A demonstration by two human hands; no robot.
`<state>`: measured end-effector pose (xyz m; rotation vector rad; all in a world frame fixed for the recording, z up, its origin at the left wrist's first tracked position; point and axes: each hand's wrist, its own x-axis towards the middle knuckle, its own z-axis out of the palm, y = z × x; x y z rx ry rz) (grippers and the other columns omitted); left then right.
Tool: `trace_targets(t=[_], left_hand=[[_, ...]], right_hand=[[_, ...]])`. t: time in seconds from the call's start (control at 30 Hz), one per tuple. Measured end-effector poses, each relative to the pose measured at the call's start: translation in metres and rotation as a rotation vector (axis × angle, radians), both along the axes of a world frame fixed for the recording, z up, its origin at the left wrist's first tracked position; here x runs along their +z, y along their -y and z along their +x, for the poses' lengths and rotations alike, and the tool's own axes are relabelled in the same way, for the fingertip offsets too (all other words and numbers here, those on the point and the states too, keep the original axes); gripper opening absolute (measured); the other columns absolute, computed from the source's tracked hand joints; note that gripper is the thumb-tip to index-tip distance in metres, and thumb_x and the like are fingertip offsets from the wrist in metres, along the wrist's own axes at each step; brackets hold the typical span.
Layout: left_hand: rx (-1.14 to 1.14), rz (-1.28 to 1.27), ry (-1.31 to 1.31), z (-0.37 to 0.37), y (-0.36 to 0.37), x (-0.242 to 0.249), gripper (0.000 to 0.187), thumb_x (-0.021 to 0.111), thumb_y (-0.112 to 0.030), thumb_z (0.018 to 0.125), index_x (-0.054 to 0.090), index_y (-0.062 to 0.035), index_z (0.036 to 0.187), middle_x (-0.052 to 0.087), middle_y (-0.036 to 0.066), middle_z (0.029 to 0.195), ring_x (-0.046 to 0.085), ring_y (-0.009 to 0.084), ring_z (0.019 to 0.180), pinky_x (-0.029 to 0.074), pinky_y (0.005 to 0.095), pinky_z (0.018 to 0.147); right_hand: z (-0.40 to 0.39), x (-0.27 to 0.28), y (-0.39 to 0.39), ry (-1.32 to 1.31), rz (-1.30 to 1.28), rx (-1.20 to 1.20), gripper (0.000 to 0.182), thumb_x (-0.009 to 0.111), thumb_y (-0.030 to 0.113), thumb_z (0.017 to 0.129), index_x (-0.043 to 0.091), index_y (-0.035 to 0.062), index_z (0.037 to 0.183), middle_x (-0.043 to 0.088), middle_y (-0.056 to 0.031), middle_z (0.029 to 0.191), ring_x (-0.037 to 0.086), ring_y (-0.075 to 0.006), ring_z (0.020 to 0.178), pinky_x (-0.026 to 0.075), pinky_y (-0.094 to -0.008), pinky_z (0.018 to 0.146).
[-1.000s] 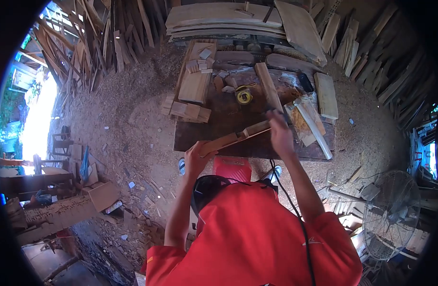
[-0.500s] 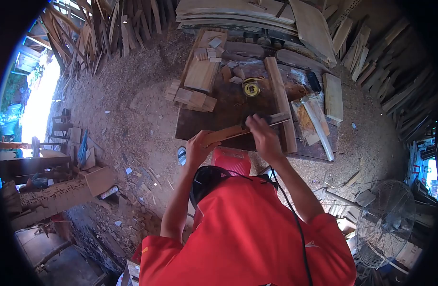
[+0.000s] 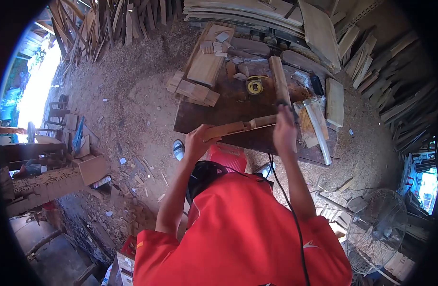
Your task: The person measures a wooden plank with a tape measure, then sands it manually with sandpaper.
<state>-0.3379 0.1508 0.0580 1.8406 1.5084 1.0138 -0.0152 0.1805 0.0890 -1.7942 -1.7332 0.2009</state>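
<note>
My left hand (image 3: 198, 141) is closed around the near-left end of a narrow wooden piece (image 3: 228, 129) that slants up to the right over the dark worktable (image 3: 195, 117). My right hand (image 3: 285, 131) is closed at the piece's right end, on a dark object (image 3: 281, 102) too small and partly hidden to name. A long wooden bar (image 3: 278, 78) lies just beyond it. Behind the wooden piece sits a yellow tape measure (image 3: 254, 86). To the right of my right hand, a hammer-like tool with a pale handle (image 3: 317, 131) rests on a board.
Small wood blocks (image 3: 222, 36) lie on boards at the table's back left. A dark object (image 3: 317, 85) sits at the back right. A red stool (image 3: 227, 158) is below the front edge. A wire fan (image 3: 377, 231) stands at lower right. Planks (image 3: 247, 14) are stacked behind.
My right hand has slid right with the dark object, from the middle of the wooden piece to its right end. My left hand still holds the other end. The view has shifted slightly.
</note>
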Motion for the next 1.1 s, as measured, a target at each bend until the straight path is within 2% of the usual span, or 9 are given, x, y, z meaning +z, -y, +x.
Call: trace_targets(t=[0.13, 0.3, 0.43, 0.57, 0.7, 0.8, 0.97, 1.07, 1.1], left_hand=[[-0.011, -0.019, -0.002, -0.001, 0.000, 0.002, 0.044, 0.095, -0.028, 0.080, 0.075, -0.0112, 0.116, 0.080, 0.011, 0.100, 0.079, 0.0324, 0.096, 0.062, 0.0412, 0.083], [-0.016, -0.010, 0.011, -0.002, 0.000, -0.004, 0.045, 0.095, -0.028, 0.080, 0.074, -0.0113, 0.116, 0.080, 0.011, 0.100, 0.079, 0.0325, 0.096, 0.062, 0.0415, 0.083], [-0.018, -0.008, -0.002, -0.003, 0.000, -0.002, 0.044, 0.094, -0.029, 0.081, 0.074, -0.0111, 0.116, 0.080, 0.011, 0.100, 0.079, 0.0328, 0.096, 0.062, 0.0415, 0.083], [-0.015, -0.018, 0.007, -0.001, 0.000, -0.002, 0.044, 0.094, -0.029, 0.081, 0.074, -0.0109, 0.116, 0.079, 0.011, 0.100, 0.079, 0.0332, 0.096, 0.062, 0.0415, 0.083], [-0.008, -0.022, 0.004, -0.001, 0.001, -0.001, 0.044, 0.094, -0.030, 0.081, 0.074, -0.0107, 0.116, 0.079, 0.012, 0.100, 0.079, 0.0334, 0.096, 0.061, 0.0417, 0.083], [-0.014, -0.018, 0.005, -0.002, -0.001, 0.000, 0.045, 0.094, -0.030, 0.081, 0.074, -0.0108, 0.117, 0.080, 0.011, 0.101, 0.079, 0.0335, 0.097, 0.062, 0.0418, 0.084], [0.036, -0.042, 0.069, 0.000, 0.001, -0.004, 0.050, 0.095, -0.028, 0.081, 0.073, -0.0108, 0.122, 0.081, 0.011, 0.104, 0.079, 0.0340, 0.099, 0.062, 0.0422, 0.086], [0.114, -0.090, 0.229, 0.004, 0.004, -0.003, 0.054, 0.097, -0.025, 0.080, 0.072, -0.0103, 0.126, 0.081, 0.012, 0.107, 0.080, 0.0323, 0.099, 0.063, 0.0420, 0.085], [0.119, -0.110, 0.239, 0.004, 0.004, -0.002, 0.055, 0.097, -0.024, 0.079, 0.072, -0.0099, 0.126, 0.081, 0.012, 0.108, 0.080, 0.0315, 0.099, 0.063, 0.0416, 0.085]], right_hand=[[-0.025, 0.005, 0.017, -0.023, 0.006, 0.654, 0.037, 0.056, 0.001, 0.106, 0.067, 0.0007, 0.141, 0.066, -0.0250, 0.147, 0.064, -0.0427, 0.136, 0.053, -0.0500, 0.115], [0.004, -0.002, 0.003, -0.075, -0.038, 0.017, 0.037, 0.060, 0.004, 0.105, 0.069, 0.0039, 0.141, 0.066, -0.0262, 0.146, 0.067, -0.0425, 0.132, 0.054, -0.0544, 0.111], [-0.033, 0.007, 0.025, 0.041, 0.074, 0.586, 0.033, 0.063, 0.006, 0.107, 0.069, -0.0016, 0.138, 0.071, -0.0215, 0.142, 0.067, -0.0411, 0.133, 0.058, -0.0489, 0.106], [0.019, -0.001, 0.003, -0.121, -0.055, 0.007, 0.033, 0.059, 0.006, 0.107, 0.070, 0.0056, 0.138, 0.068, -0.0210, 0.145, 0.068, -0.0380, 0.132, 0.058, -0.0503, 0.106], [-0.024, -0.018, 0.022, 0.073, 0.118, 0.258, 0.037, 0.061, 0.011, 0.108, 0.068, 0.0088, 0.144, 0.068, -0.0204, 0.145, 0.066, -0.0383, 0.134, 0.059, -0.0499, 0.104], [-0.003, -0.004, 0.021, 0.018, 0.036, 0.435, 0.038, 0.060, 0.010, 0.108, 0.067, 0.0062, 0.145, 0.067, -0.0227, 0.146, 0.066, -0.0405, 0.134, 0.059, -0.0488, 0.106], [0.013, -0.016, -0.002, 0.020, 0.048, -0.038, 0.036, 0.057, 0.007, 0.107, 0.069, 0.0058, 0.141, 0.068, -0.0211, 0.145, 0.069, -0.0438, 0.127, 0.060, -0.0508, 0.100], [-0.062, 0.020, 0.015, -0.167, -0.122, 0.382, 0.035, 0.058, 0.002, 0.102, 0.068, 0.0010, 0.135, 0.071, -0.0210, 0.139, 0.066, -0.0425, 0.133, 0.060, -0.0504, 0.105], [-0.080, 0.009, 0.017, -0.054, 0.006, 0.565, 0.040, 0.062, 0.006, 0.103, 0.068, 0.0045, 0.143, 0.069, -0.0174, 0.146, 0.064, -0.0374, 0.139, 0.056, -0.0483, 0.113]])
